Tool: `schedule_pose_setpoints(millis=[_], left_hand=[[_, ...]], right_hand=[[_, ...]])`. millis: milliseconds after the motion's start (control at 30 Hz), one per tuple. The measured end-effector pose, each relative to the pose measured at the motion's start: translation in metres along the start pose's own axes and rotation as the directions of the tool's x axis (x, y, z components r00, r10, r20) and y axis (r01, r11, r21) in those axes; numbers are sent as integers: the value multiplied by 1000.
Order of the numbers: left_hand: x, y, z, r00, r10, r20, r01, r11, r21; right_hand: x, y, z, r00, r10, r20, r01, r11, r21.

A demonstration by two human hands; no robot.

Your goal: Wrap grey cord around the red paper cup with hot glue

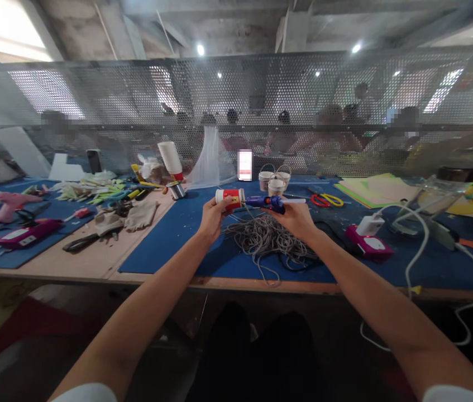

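A red and white paper cup (pixel 235 197) lies sideways in my left hand (pixel 213 216), whose fingers are closed round it. My right hand (pixel 297 218) grips a dark blue glue gun (pixel 263 201), a whitish glue stick poking out of its back end. The gun's nozzle is at the cup's right end; I cannot tell whether it touches. Below both hands a loose heap of grey cord (pixel 267 240) is spread over the blue mat (pixel 156 245), and one strand of it runs up to the cup.
Behind my right hand stand several small handled cups (pixel 277 187). Scissors (pixel 326 200) and a magenta power socket (pixel 369 243) with a white cable are on the right. Stacked paper cups (pixel 170 159), gloves (pixel 141 215) and a pink glue gun (pixel 12 205) lie left. A perforated screen (pixel 236 89) closes the back.
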State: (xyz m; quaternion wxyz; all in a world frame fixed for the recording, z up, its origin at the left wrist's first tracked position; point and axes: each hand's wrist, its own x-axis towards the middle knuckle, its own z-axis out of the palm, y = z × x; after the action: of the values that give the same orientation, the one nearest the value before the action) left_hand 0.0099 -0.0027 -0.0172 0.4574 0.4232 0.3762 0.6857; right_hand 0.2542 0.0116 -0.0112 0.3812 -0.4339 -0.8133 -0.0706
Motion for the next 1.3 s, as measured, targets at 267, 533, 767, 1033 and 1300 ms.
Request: schedule_pose_setpoints(millis=[267,533,767,1033,1300], left_hand=[[1,-2,-2,1000,0,14,0,1000,8],[0,-1,-1,1000,-5,6,5,1000,7],[-1,0,0,1000,-6,12,6,1000,7],[0,-3,-1,999,-16,36,15,1000,19],[-2,0,2,999,-20,26,20,1000,22]], right_hand=[[0,-4,-5,1000,14,22,-14,1000,20],[1,-2,-4,999,29,32,-28,999,-45],[0,3,1,1000,12,-8,-12,999,-43],[0,4,1,999,25,-27,-26,999,-43],[1,4,0,999,35,-37,-38,997,-68]])
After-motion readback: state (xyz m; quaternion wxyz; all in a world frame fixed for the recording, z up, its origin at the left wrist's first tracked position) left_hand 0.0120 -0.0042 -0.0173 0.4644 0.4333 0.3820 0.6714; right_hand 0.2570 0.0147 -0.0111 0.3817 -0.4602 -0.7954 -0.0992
